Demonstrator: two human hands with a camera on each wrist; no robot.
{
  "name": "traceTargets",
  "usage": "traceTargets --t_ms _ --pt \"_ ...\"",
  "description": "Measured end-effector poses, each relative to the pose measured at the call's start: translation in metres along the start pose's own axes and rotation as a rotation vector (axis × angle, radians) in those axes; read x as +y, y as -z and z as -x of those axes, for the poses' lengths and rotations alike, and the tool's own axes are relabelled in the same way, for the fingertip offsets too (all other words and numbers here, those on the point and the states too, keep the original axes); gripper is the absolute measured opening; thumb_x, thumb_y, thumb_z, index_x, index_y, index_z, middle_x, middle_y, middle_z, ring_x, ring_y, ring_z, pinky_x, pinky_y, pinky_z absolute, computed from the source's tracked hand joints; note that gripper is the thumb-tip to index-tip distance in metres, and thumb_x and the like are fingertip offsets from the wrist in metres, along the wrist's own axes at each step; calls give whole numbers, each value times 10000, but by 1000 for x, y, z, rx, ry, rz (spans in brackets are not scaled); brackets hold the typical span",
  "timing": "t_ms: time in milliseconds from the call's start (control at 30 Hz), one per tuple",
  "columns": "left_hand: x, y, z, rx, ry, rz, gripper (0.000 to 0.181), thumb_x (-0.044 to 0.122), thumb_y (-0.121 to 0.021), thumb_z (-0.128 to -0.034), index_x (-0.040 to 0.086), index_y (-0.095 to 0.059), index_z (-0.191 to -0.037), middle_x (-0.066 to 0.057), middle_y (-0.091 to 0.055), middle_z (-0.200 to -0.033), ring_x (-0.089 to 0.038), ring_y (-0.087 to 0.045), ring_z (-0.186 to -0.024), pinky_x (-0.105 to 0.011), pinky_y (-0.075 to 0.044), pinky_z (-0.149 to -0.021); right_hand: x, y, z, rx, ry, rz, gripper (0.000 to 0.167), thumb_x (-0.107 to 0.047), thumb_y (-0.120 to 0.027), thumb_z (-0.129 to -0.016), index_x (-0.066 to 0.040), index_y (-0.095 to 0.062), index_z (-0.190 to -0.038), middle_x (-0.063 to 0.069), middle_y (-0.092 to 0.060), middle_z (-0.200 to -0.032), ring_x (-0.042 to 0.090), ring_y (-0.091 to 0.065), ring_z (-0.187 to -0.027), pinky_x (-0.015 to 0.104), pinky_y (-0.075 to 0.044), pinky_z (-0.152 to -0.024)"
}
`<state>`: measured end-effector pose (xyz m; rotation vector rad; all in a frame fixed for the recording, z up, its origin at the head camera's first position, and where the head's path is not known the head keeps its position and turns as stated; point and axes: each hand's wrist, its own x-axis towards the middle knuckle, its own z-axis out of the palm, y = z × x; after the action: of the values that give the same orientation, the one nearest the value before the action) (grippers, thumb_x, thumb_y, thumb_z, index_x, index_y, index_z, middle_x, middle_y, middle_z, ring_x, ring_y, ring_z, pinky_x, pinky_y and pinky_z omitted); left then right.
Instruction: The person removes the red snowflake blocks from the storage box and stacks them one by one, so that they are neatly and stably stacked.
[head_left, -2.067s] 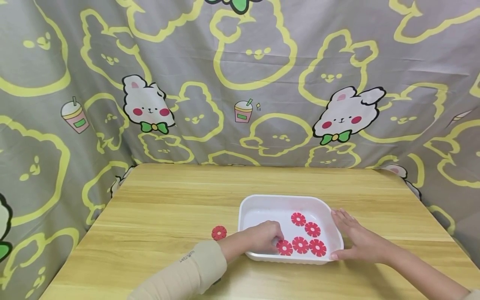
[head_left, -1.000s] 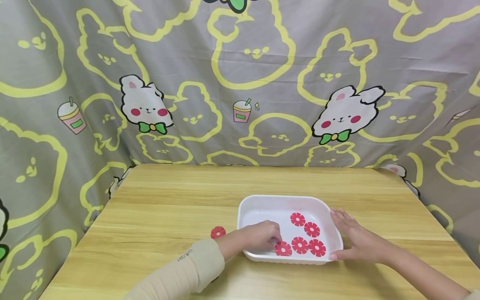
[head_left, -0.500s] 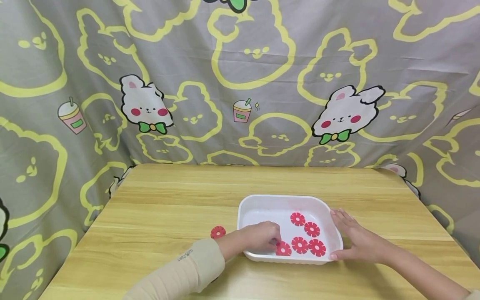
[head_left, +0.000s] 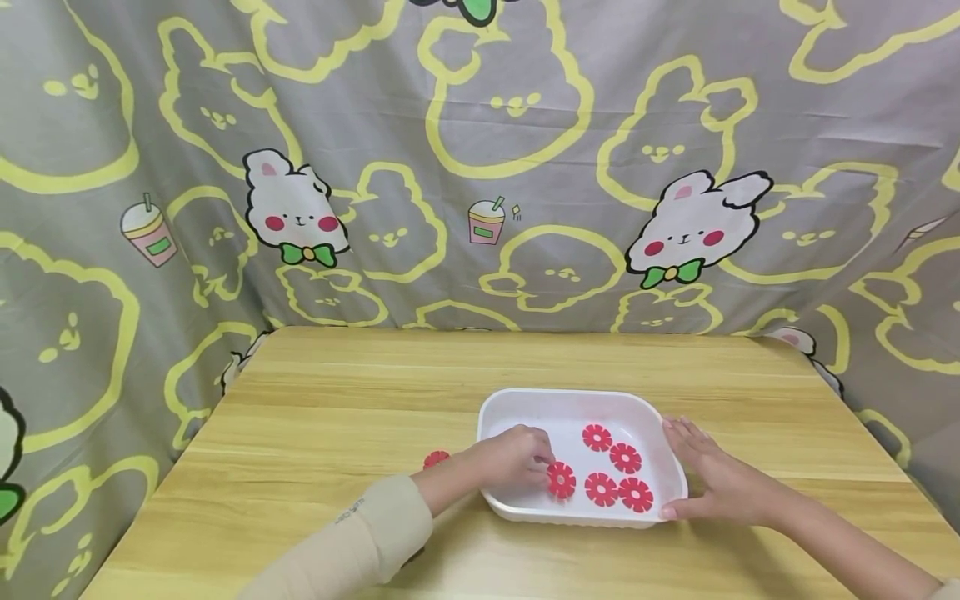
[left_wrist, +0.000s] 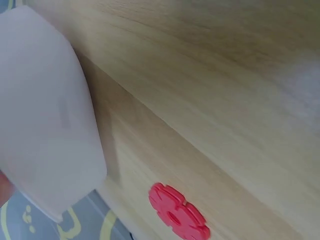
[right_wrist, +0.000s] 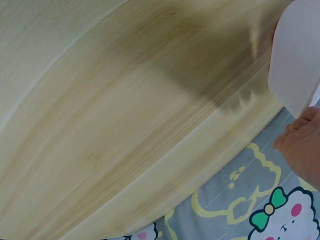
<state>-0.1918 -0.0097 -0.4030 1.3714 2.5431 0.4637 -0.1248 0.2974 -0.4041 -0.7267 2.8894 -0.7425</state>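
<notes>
My left hand (head_left: pixel 517 457) reaches into a white plastic tub (head_left: pixel 570 518) and pinches a red snowflake building disc (head_left: pixel 561 481) by its left edge, just above the tub's floor. The fingertips are partly hidden behind the hand. Several more red discs (head_left: pixel 602 489) lie flat inside, toward the right. Against the tub's right end rests my right hand (head_left: pixel 712 479), fingers extended along the wall and thumb at the near corner. Another red disc (left_wrist: pixel 179 211) lies on the table left of the tub; my left forearm partly covers it in the head view.
The tub stands on a wood-grain table (head_left: pixel 337 392), toward its near right. A grey curtain (head_left: pixel 450 275) with rabbit prints hangs behind and at both sides of the table.
My left hand has lifted slightly up and away, and the pinched red disc has moved with it, up and left from the tub's near wall. My right hand has stayed in place.
</notes>
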Motion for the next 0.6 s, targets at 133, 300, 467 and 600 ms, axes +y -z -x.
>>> traceTargets --t_ms 133,300,467,600 --pt "-6 2 7 84 -11 37 172 141 -690 -825 52 -714 -971 -35 -674 -922 -89 -610 -854 -107 -476 -791 0 1 1 4 -6 -3 1083 -451 -765 -683 91 -195 -1428 354 -207 -1449 536 -135 -1336 92 47 -1024" --pt "-12 7 21 208 -21 100 187 129 -692 -823 30 -709 -980 -62 -670 -941 -144 -610 -887 -158 -501 -821 0 1 0 7 -5 31 1094 -480 -759 -675 87 -203 -1428 347 -227 -1446 516 -151 -1344 109 21 -1049" --pt "-18 14 35 275 26 189 209 113 -699 -815 12 -702 -998 -71 -658 -948 -165 -603 -894 -238 -533 -821 -1 2 0 -3 -12 63 1109 -499 -756 -667 66 -195 -1439 331 -247 -1448 494 -158 -1352 650 -263 -958" --pt "-23 17 44 331 53 236 205 103 -701 -811 8 -701 -993 -70 -657 -953 -165 -604 -894 -262 -544 -810 -1 2 0 -5 -14 64 1111 -499 -754 -671 61 -185 -1443 331 -241 -1450 472 -133 -1372 674 -276 -940"
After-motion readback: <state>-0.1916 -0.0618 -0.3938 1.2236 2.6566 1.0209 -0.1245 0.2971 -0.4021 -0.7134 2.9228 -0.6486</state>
